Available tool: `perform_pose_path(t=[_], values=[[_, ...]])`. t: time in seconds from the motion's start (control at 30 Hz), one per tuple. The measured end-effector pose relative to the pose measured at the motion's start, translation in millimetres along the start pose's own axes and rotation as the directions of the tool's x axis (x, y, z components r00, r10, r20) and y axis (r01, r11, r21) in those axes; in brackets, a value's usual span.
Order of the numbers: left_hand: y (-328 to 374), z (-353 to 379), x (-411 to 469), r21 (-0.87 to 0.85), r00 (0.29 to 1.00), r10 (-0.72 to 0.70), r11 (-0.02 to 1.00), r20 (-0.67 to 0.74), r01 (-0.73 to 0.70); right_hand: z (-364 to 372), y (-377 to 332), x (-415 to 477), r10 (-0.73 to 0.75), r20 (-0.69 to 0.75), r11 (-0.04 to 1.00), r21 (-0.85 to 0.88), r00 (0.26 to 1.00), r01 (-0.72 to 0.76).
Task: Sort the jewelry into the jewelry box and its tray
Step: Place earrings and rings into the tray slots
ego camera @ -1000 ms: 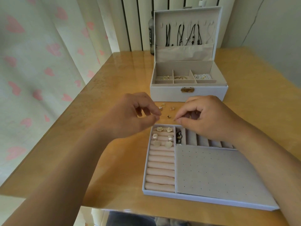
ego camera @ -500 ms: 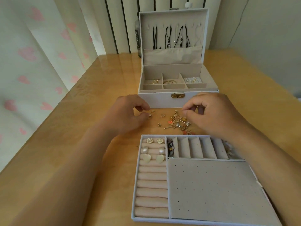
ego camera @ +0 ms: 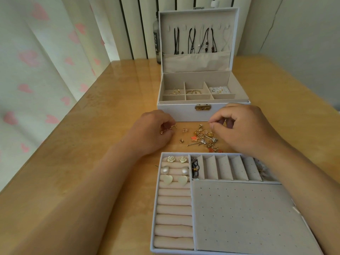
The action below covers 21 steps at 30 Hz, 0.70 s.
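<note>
The tray (ego camera: 152,236) lies nearest, cream studs (ego camera: 170,159) on its left rolls; just beyond its far edge the left hand (ego camera: 150,131) now pinches a gold piece (ego camera: 162,132), fingers curled tighter than a moment ago; the right hand (ego camera: 246,129) stays pinched over the loose jewelry (ego camera: 204,138) beyond the tray, whether holding anything I cannot tell; farther off, the jewelry box (ego camera: 184,113) stands open

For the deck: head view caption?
Left hand grips gold jewelry, right hand picks at the loose pile, between jewelry box and tray.
</note>
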<state>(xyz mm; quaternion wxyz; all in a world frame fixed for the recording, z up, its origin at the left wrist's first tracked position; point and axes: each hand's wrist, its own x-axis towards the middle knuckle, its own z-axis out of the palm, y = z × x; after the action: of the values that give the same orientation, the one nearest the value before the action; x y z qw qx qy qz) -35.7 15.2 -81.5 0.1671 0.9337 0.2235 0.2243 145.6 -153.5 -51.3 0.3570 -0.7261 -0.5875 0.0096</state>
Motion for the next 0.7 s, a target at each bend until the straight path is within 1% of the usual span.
perform_pose_path(t=[0.2,0.27,0.33,0.4,0.47,0.57,0.63,0.7], values=[[-1.3,-2.9,-2.7,-0.135,0.997,-0.075,0.988,-0.01,0.073,0.6,1.5,-0.1,-0.003,-0.006,1.0,-0.018,1.0,0.003],[0.9,-2.9,-2.6,-0.228,0.992,-0.122,0.967,-0.04,0.11,0.8,2.3,0.2,-0.005,-0.007,1.0,-0.025,1.0,0.005],[4.3,-3.6,-2.4,-0.396,0.975,-0.214,0.902,-0.067,0.171,0.8,2.7,0.3,-0.006,-0.006,1.0,-0.026,1.0,0.006],[8.5,-5.8,-2.3,-0.58,0.95,-0.308,0.784,-0.056,0.22,0.9,2.8,0.1,-0.006,-0.006,1.0,-0.026,1.0,0.006],[11.1,-7.6,-2.0,-0.695,0.939,-0.344,0.68,-0.022,0.233,1.0,2.8,-0.2,-0.006,-0.009,1.0,-0.022,1.0,0.006],[12.0,-9.5,-0.7,-0.796,0.929,-0.371,0.555,0.021,0.24,1.6,3.0,-0.2,-0.008,-0.004,1.0,-0.02,1.0,0.008],[9.2,-11.1,-0.2,-0.825,0.926,-0.376,0.514,0.03,0.236,2.4,3.0,-0.1,-0.01,0.004,1.0,-0.02,1.0,0.01],[5.8,-12.0,-1.1,-0.837,0.929,-0.367,0.494,0.045,0.236,2.8,3.3,0.0,-0.008,0.009,1.0,-0.019,1.0,0.008]])
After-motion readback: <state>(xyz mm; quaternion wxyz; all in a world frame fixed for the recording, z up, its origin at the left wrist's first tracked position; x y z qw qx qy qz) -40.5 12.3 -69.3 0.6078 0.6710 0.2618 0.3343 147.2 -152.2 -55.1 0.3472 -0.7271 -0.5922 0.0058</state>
